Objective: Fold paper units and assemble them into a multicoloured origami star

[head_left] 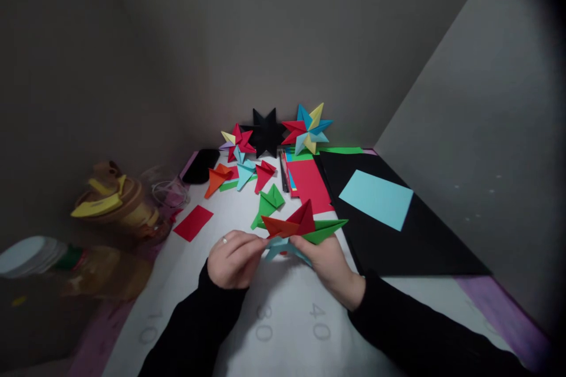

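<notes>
The view is dim, blurred at left, black-edged at right.

Held paper model (305,224): red, orange, green, light blue. Left star (237,140): mostly red, some yellow, lilac. Middle star (266,133): black. Right star (308,129): red, blues, yellow. Board (411,250): black; sheet (375,199) atop, light blue. Surface (188,294): white, grey numerals (264,324).

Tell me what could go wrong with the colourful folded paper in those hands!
The colourful folded paper might bend or come apart if the left hand and right hand, both on it, press too hard.
The green folded piece lies just beyond it, so a hand might knock it.
The black star stands upright at the back; a bump could topple it.
</notes>
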{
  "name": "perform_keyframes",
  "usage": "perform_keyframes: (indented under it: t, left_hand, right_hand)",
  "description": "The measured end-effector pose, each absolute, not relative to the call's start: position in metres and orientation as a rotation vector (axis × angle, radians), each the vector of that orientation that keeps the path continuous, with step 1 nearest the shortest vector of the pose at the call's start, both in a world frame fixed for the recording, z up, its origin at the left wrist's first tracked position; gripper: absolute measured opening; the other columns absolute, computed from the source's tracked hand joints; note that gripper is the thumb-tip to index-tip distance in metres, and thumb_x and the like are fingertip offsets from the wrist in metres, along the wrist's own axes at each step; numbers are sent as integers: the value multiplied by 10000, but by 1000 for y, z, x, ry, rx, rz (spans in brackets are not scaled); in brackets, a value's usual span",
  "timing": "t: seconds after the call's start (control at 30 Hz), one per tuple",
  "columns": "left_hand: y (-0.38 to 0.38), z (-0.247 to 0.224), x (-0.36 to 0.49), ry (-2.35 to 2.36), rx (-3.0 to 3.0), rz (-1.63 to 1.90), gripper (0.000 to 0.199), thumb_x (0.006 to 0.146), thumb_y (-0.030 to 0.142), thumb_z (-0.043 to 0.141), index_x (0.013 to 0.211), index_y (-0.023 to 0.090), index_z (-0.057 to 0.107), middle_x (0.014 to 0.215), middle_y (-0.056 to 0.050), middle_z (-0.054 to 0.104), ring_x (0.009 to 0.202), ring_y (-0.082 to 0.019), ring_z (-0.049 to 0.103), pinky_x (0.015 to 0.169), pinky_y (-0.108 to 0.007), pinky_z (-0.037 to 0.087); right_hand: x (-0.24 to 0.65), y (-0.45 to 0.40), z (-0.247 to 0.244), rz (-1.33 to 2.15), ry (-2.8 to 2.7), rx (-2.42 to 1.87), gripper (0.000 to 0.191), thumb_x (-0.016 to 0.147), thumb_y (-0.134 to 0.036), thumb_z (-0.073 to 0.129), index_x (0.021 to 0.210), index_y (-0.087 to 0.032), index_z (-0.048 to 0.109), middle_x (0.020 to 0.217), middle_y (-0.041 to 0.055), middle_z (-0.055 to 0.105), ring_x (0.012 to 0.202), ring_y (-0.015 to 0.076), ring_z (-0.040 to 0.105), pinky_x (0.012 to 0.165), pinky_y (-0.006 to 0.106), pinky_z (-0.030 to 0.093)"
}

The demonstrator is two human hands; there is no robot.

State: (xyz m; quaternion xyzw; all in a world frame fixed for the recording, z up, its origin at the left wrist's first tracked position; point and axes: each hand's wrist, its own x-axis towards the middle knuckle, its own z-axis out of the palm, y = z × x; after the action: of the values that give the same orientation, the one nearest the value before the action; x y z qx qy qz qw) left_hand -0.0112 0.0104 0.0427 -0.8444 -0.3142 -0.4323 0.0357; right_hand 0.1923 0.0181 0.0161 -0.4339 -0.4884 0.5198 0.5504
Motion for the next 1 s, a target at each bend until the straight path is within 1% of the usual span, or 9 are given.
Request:
perform_keyframes:
  t: [0.1,0.2,0.3,0.4,0.53,0.63,0.77,0.87,1.0]
  left_hand:
    - [7,44,-10,-935,-2568,-1324,276,730,46,574,959,200,595,787,-49,722,663,-154,646,599,-268,518]
    - [0,48,-6,-951,-2577,-1334,192,716,41,581,818,203,569,755,-17,734,609,-129,646,606,-251,508]
    - [-5,53,-3,-968,-2545,-1356,164,716,61,604,738,209,535,719,5,734,561,-109,637,590,-234,496]
    - [-7,56,-1,-967,-2520,-1395,148,722,85,613,710,210,535,690,5,725,550,-106,628,576,-229,490]
    - [-3,55,-2,-953,-2602,-1446,177,721,65,600,834,200,595,703,-29,697,594,-123,611,573,-233,499]
    - [1,51,-3,-924,-2652,-1492,334,737,34,565,1026,194,611,744,-53,682,643,-133,605,587,-242,508]
    - [6,45,-3,-899,-2681,-1608,489,737,8,568,1189,194,562,764,-73,666,669,-144,600,602,-262,513]
    - [7,42,-2,-935,-2718,-1673,517,745,18,574,1224,212,553,779,-76,660,673,-146,599,603,-263,517]
    - [4,41,-2,-1071,-2810,-1751,436,754,68,591,1162,221,607,806,-76,671,687,-147,613,602,-250,514]
  right_hand:
    - [192,19,16,1197,-1161,-1027,358,685,-266,726,1030,-216,646,1059,61,685,960,260,639,889,442,493]
    - [192,19,18,1155,-1171,-1035,372,680,-270,731,1038,-227,640,1079,50,678,997,259,621,918,438,472]
    - [192,18,20,1115,-1188,-1058,328,677,-282,735,989,-220,658,1044,53,689,981,262,620,925,441,461]
    - [192,17,20,1112,-1206,-1079,232,688,-306,724,897,-212,686,937,56,714,909,263,637,880,436,484]
    - [193,16,19,1108,-1238,-1107,199,689,-303,720,863,-209,699,894,54,721,870,264,646,834,418,503]
    - [193,17,19,1099,-1238,-1090,229,688,-290,718,905,-219,698,954,47,714,926,269,636,861,410,489]
    - [194,18,19,1117,-1266,-1049,187,701,-288,706,873,-214,697,912,45,720,900,257,645,864,391,481]
    - [194,18,20,1122,-1256,-1051,210,691,-284,716,885,-206,689,918,49,719,896,256,647,874,402,474]
    - [194,18,22,1115,-1223,-1060,244,669,-283,732,900,-219,687,955,47,714,918,260,642,882,417,470]
